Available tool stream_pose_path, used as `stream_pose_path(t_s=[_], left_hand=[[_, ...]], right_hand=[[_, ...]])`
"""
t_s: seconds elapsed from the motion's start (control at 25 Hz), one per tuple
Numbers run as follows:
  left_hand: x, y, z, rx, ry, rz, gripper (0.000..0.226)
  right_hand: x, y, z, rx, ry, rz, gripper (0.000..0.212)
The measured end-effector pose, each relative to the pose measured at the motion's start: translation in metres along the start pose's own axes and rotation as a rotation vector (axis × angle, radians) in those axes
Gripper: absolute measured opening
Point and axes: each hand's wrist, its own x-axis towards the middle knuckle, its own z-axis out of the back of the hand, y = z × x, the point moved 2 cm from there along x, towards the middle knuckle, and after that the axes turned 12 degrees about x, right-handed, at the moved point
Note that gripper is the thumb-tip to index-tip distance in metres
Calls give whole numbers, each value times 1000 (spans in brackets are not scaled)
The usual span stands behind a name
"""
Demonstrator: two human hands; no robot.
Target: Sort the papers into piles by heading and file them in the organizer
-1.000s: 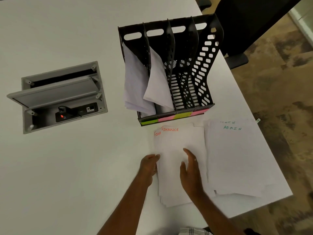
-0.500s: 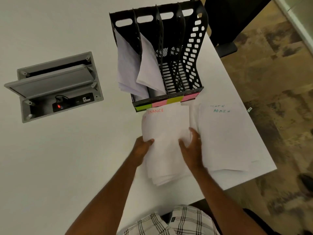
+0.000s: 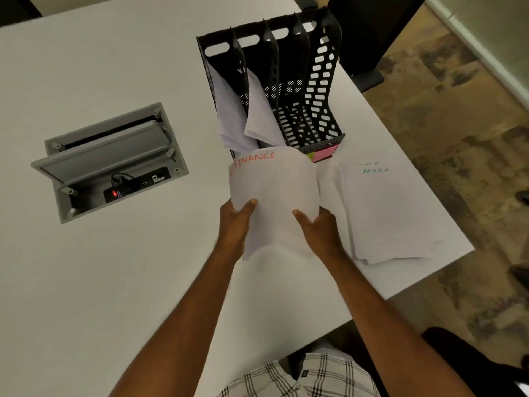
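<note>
The stack of white paper sheets headed FINANCE in red-orange handwriting (image 3: pixel 272 184) is off the table, bowed into an arch, its top edge at twelve o'clock from the hands and covering the front lip of the black perforated plastic file organizer (image 3: pixel 317 90). The left hand (image 3: pixel 236 222) grips the stack's left edge, thumb over the top sheet, fingers hidden beneath. The right hand (image 3: pixel 320 227) grips the right edge the same way, thumb on top.

At three o'clock from the held stack lies a flat pile of white sheets (image 3: pixel 389 213) on the white table (image 3: pixel 114 282), headed ADMIN in green handwriting, with a fainter line above it that cannot be read. The organizer's two leftmost slots each hold leaning white sheets (image 3: pixel 249 121); a pink sticky label (image 3: pixel 325 152) shows on its front edge, with no writing legible.

At nine o'clock sits a grey metal cable hatch (image 3: pixel 108 156) with its lid up and a black device with a red light (image 3: pixel 134 186) inside.

One second ago the FINANCE stack lay flat on the table with the hands at its sides; half a second ago the hands were closing on its edges. The ADMIN pile has not moved.
</note>
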Motion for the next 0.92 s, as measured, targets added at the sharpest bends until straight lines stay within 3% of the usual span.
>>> stream_pose_path(t_s=[0.08,0.16,0.24,0.4,0.56,0.64,0.76,0.92], left_hand=[[-7,-15,-4,-7,43,-125,29],[-13,-27,-8,-10,116,-241,43],[-14,-25,-15,28,130,-278,35],[-12,4,-27,148,173,-227,31],[-6,20,-39,157,116,-130,42],[-4,15,-46,118,78,-105,49],[1,3,-56,107,91,-203,47],[12,5,-75,74,77,-76,39]], right_hand=[[-15,18,9,71,-110,184,25],[-26,33,19,127,-164,343,35],[-31,34,26,121,-206,397,42],[-31,2,32,111,-181,227,48],[-13,-16,35,202,-184,49,30],[-6,-11,39,230,-167,67,28],[2,-3,49,249,-116,150,23],[17,-12,55,143,-12,69,47]])
